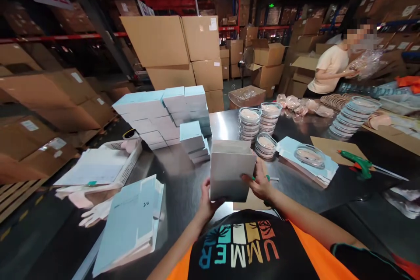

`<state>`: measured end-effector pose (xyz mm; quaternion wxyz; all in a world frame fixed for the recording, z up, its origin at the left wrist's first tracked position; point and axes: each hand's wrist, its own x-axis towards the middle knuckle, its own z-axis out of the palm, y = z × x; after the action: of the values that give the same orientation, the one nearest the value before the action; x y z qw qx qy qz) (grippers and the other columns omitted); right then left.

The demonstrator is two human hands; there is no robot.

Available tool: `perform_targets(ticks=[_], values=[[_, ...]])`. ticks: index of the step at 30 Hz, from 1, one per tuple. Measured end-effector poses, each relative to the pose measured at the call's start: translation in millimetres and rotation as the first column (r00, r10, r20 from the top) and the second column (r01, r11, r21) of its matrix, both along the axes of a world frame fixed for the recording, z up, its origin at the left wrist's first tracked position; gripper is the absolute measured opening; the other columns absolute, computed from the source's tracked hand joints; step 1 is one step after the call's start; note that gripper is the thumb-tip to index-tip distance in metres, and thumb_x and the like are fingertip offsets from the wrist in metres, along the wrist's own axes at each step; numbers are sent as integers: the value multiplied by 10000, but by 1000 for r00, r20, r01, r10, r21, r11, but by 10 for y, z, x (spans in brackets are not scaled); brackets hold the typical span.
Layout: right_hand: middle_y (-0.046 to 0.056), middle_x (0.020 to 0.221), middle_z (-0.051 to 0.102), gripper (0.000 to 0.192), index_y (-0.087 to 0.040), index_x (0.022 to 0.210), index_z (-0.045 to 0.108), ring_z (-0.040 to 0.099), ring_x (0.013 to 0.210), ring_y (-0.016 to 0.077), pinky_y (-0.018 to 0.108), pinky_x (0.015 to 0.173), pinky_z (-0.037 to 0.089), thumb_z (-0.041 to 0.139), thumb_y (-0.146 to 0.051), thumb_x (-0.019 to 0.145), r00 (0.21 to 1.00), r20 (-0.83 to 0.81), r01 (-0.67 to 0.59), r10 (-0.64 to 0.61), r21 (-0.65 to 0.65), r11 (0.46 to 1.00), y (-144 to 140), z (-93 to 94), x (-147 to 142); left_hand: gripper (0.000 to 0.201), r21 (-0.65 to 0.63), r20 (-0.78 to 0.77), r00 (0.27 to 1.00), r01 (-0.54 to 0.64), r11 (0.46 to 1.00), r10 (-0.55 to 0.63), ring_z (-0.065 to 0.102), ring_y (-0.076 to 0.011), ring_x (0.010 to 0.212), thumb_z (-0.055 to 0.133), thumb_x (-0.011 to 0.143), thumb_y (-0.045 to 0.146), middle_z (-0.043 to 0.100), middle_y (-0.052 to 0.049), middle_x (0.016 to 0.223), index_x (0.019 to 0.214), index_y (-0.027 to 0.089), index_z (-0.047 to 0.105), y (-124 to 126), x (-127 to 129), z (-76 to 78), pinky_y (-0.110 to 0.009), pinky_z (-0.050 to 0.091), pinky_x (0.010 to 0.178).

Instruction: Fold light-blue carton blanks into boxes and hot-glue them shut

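Note:
Upright in front of my chest is a small pale cardboard box point(231, 176), its plain side towards me. My left hand point(206, 201) grips its lower left edge, with the thumb along the bottom. Round its right side are the fingers of my right hand point(261, 182), the thumb lying on the near face. Beside the right hand, a tool with a green handle and thin metal shaft point(274, 179) shows partly; its kind is hidden. Just beyond the box stands a short stack of light blue boxes point(191, 138), next to a larger stack of similar boxes point(151, 111).
Right of centre stand stacks of clear round containers point(250, 123). Flat blue cartons point(292, 148) bear one more container, near a green glue gun point(357, 162). Flattened blue cartons point(131, 218), gloves point(96, 214) and a white basket point(129, 164) lie left. A co-worker point(331, 68) handles clear plastic.

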<state>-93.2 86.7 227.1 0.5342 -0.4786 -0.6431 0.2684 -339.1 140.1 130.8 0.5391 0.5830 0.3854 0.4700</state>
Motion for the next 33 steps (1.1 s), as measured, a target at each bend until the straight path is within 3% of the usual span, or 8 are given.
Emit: perform_targets(ticks=[4, 11, 15, 20, 23, 26, 30, 33], values=[[217, 1574, 526, 906, -228, 1729, 178, 613, 1361, 335, 515, 1160, 518, 640, -522, 1007, 992, 108, -67, 63, 30, 997, -156, 181, -70, 1167, 234, 20, 1000, -26, 972, 22, 612, -373, 1371, 843, 750, 543, 523, -257, 1552, 1642, 187, 181, 66, -114, 297, -518, 498, 1144], [127, 1227, 742, 729, -226, 1358, 667, 705, 1116, 334, 494, 985, 599, 550, -807, 934, 989, -141, -66, 45, -141, 988, -216, 307, -217, 731, 427, -205, 978, 53, 903, 39, 575, -388, 1410, 876, 729, 609, 654, -169, 1411, 1301, 232, 617, -54, -210, 537, -551, 453, 1203], [112, 1289, 705, 531, -248, 1379, 581, 681, 1158, 304, 480, 1038, 569, 604, -598, 980, 976, -187, 81, -108, -143, 986, -213, 240, -349, 737, 522, -138, 990, 48, 852, 29, 586, -378, 1401, 891, 750, 582, 595, -201, 1445, 1311, 220, 579, -141, -164, 400, -556, 476, 1183], [144, 1498, 565, 670, -283, 1529, 394, 601, 1332, 281, 506, 1161, 479, 645, -370, 914, 970, -165, 165, -180, -99, 981, -195, -15, -422, 804, 538, -142, 987, 15, 843, 73, 558, -369, 1439, 863, 781, 634, 532, -211, 1508, 1409, 235, 558, -233, -176, 101, -541, 491, 1175], [160, 1589, 504, 762, -278, 1618, 311, 557, 1402, 280, 522, 1204, 433, 625, -437, 942, 988, -106, 98, -115, -151, 984, -130, -220, -312, 664, 507, -254, 959, 22, 862, 124, 540, -380, 1441, 865, 763, 660, 626, -168, 1356, 1237, 228, 692, -248, -213, -34, -549, 465, 1192], [182, 1618, 479, 784, -251, 1598, 377, 585, 1363, 289, 520, 1137, 493, 639, -567, 930, 993, -47, 92, -110, -284, 954, -127, -441, -7, 663, 474, -287, 908, -143, 869, 306, 559, -372, 1398, 840, 759, 695, 619, -153, 1305, 1197, 217, 705, -253, -265, -156, -538, 477, 1170], [130, 1134, 753, 478, -212, 1142, 691, 711, 1012, 287, 477, 888, 605, 707, -589, 847, 996, 25, 85, -83, -465, 881, -513, -711, 592, 661, 434, -304, 798, -371, 821, 521, 585, -368, 1307, 763, 797, 712, 548, -141, 1273, 1204, 201, 668, -338, -378, -306, -557, 500, 1125], [7, 602, 626, 377, -229, 705, 618, 626, 576, 215, 374, 597, 565, 716, -582, 796, 996, 77, 21, 37, -643, 766, -1102, -887, 975, 661, 395, -335, 713, -487, 779, 616, 626, -345, 1179, 764, 772, 700, 517, -133, 1260, 1184, 195, 655, -489, -427, -399, -564, 526, 1085]])
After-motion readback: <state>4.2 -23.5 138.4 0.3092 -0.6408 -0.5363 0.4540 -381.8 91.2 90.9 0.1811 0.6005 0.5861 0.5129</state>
